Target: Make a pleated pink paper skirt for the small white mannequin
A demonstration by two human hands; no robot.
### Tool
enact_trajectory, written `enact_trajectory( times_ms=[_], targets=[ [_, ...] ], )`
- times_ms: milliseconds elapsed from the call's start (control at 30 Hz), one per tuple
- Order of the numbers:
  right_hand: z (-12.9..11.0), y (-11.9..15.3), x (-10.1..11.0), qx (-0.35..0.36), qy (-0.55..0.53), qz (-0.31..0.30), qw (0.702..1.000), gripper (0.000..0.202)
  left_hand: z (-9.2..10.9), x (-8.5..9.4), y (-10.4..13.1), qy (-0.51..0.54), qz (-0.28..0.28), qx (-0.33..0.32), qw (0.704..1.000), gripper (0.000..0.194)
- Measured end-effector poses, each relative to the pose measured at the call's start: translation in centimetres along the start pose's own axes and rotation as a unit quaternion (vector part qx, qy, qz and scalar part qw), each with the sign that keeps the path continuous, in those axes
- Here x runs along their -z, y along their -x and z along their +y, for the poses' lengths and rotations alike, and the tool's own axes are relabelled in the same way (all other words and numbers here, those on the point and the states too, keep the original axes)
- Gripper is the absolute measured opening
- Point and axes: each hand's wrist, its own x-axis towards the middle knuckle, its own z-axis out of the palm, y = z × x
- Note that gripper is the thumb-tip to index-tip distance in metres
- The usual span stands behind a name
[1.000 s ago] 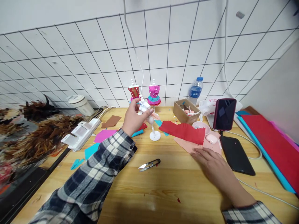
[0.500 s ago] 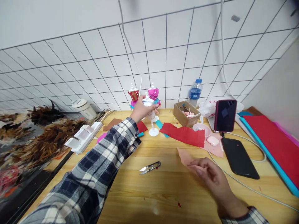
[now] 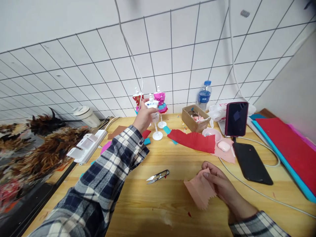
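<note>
My left hand [image 3: 145,116] is closed around the upper body of a small white dress form [image 3: 151,104], whose round base [image 3: 157,135] is at the table's far side. Two more little dress forms stand behind it, one in a red top [image 3: 137,97] and one in a pink top [image 3: 160,97]. In my right hand [image 3: 217,179] a piece of pink fabric [image 3: 200,190] with a zigzag edge is pinched and hangs above the table. Thread snips [image 3: 158,176] lie on the wood between my arms. A strip of red fabric [image 3: 192,141] rests beyond them.
On the right are a phone [image 3: 237,118] standing upright, a black power bank or phone [image 3: 253,163] and a white cable. A cardboard box [image 3: 195,119] and water bottle [image 3: 204,95] stand at the back. A white power strip [image 3: 86,146] and brown feathers [image 3: 46,148] occupy the left.
My right hand has turned and raised the pink fabric, which now shows more of its face. My left hand and the white dress form appear slightly further left as the view shifts.
</note>
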Motion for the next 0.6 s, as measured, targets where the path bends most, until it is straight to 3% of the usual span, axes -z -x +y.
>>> enact_trajectory(
  times_ms=[100,267,433,600],
  targets=[
    [0.0,-0.2,0.2,0.002,0.009,0.016,1.0,0.05,-0.3,0.2,-0.3,0.0,0.001,0.025,1.0,0.058],
    [-0.1,-0.3,0.3,0.007,0.018,0.03,0.999,0.05,-0.2,1.0,-0.1,-0.047,-0.003,0.005,0.999,0.053],
    [0.3,-0.7,0.8,0.013,0.055,0.008,0.998,0.048,0.0,1.7,0.2,-0.051,0.02,0.011,0.998,0.05],
    [0.8,-0.8,1.2,0.029,0.1,-0.018,0.994,0.044,0.3,2.1,0.5,-0.046,0.008,0.026,0.999,0.051]
  ],
)
